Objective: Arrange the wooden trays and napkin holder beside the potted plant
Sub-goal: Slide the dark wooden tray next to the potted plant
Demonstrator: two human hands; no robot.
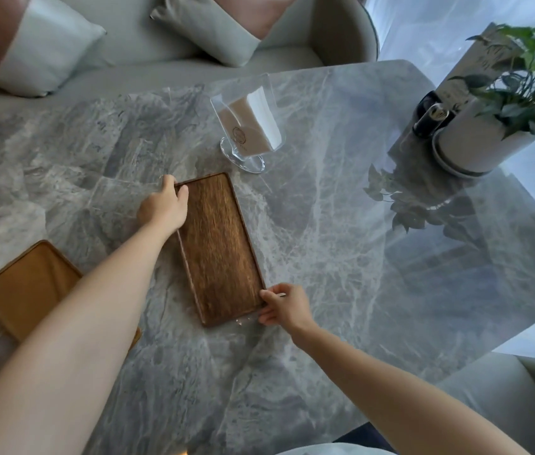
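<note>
a long dark wooden tray (221,247) lies flat in the middle of the grey marble tabletop (325,257). the left hand (164,206) has its grip closed on the tray's far left corner, with the fingers curled over the rim. the right hand (284,305) has its grip pinched on the tray's near right corner. a lighter wooden tray (26,290) lies flat near the left edge of the tabletop, partly hidden under the left arm, and no hand touches it. a clear napkin holder (248,126) with napkins in it stands just past the far end of the dark tray, not touching it. the potted plant (502,119) in its white pot sits at the far right corner of the tabletop, well apart from both trays. a small dark thing (430,118) leans beside the pot. cushions (213,24) rest on a pale sofa behind the tabletop.
</note>
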